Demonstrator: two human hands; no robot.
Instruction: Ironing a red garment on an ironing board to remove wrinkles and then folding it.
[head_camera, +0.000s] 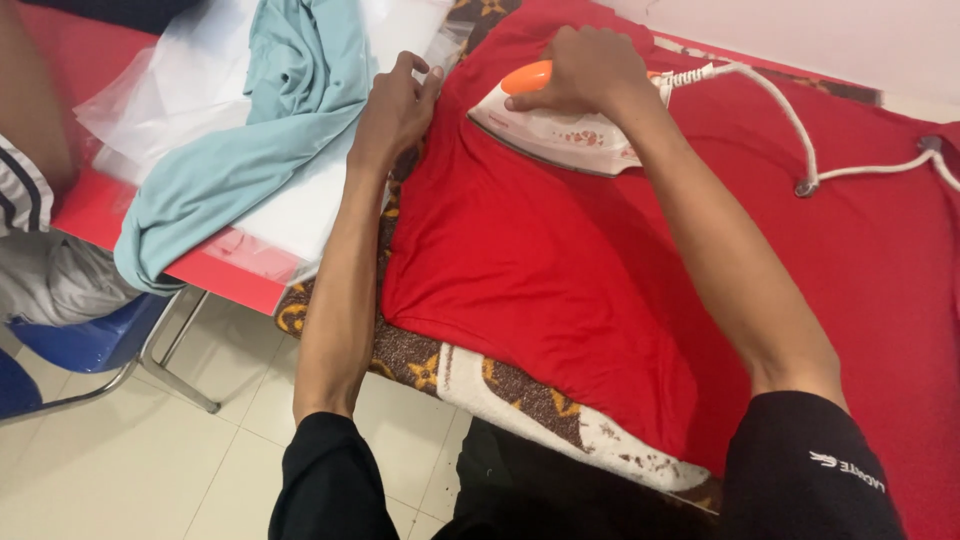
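Two hands work over the red shirt (560, 270), which lies flat on a brown patterned blanket (480, 385). My left hand (393, 110), at 11 o'clock, presses its loosely curled fingers on the shirt's edge. At 12 o'clock my right hand (590, 68) grips the orange handle of the white iron (560, 135), standing on the shirt.

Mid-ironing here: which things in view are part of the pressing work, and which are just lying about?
In use:
right hand gripping the iron
red garment under the iron
left hand at the garment's edge
patterned brown towel underneath
white cord

Lying about:
light blue garment
clear plastic sheet
blue chair
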